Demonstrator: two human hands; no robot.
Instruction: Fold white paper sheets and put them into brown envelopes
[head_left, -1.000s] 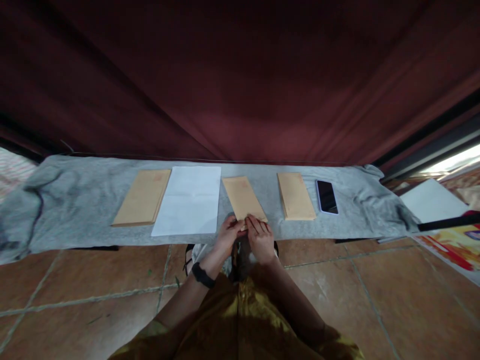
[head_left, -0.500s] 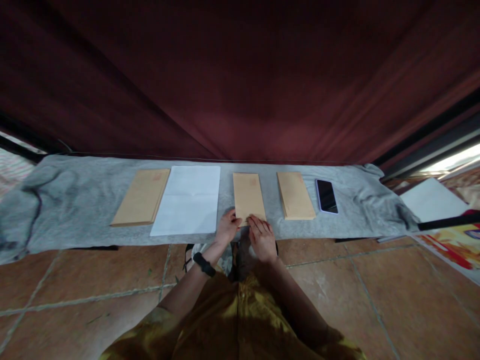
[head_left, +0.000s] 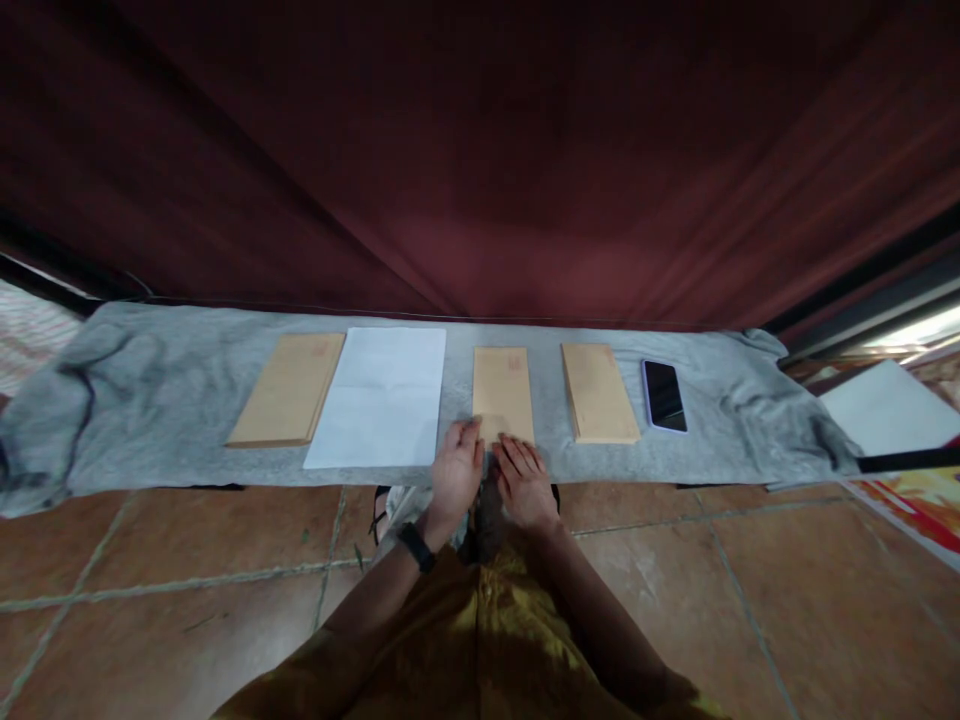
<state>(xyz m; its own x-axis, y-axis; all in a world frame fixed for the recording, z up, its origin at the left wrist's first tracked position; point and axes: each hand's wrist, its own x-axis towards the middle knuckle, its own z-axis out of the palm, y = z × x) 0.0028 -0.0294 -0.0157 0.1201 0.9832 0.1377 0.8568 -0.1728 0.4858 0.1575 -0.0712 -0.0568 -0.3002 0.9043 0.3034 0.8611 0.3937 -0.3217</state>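
A brown paper envelope (head_left: 502,385) lies flat in front of me, a faint red print at its top right corner. At its lower left corner rests my left hand (head_left: 457,465), fingers stretched out over the edge. My right hand (head_left: 525,482) lies flat on the lower right part, fingers extended and pressing down. The envelope's near edge is partly hidden beneath the fingers. Left of it is a stack of white paper sheets (head_left: 382,400) with a crease across the middle.
A thick stack of brown envelopes (head_left: 286,390) lies far left, and a smaller stack (head_left: 600,392) lies to the right. Beyond that is a phone (head_left: 664,396). All rest on a narrow bench with a grey cloth (head_left: 720,420), in front of a dark red curtain (head_left: 480,200).
My left hand has shifted from gripping the envelope's lower left corner to lying flatter there, its fingers straightened. My right hand stays on the lower edge. The view has shifted slightly.
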